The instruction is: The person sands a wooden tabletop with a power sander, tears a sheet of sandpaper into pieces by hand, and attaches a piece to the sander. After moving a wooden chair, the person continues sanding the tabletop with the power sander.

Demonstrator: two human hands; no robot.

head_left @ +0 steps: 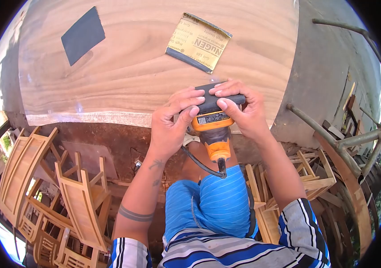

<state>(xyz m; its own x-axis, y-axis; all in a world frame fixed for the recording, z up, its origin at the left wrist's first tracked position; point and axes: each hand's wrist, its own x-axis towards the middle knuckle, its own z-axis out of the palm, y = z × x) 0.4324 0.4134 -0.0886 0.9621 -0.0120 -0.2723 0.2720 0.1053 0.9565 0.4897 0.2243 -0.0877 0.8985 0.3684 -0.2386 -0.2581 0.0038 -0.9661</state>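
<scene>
An orange and black electric sander [217,149] rests tilted between my lap and the table edge, its body toward me and its cord hanging from the rear end. Dark sandpaper [210,105] appears to cover its pad. My left hand [169,119] grips the pad's left side, thumb and fingers pressed on the dark sheet. On the opposite side my right hand [244,109] holds the pad, fingers curled over its far edge. Just beyond lies a yellow-backed sandpaper piece [201,42] with printing and folded dark edges.
A dark sandpaper sheet [83,35] lies at the left on the wooden tabletop [128,67]. Unfinished wooden chairs [81,196] stand below left, with more wooden frames [306,178] on the right. Metal pipes [320,127] stick out at the right.
</scene>
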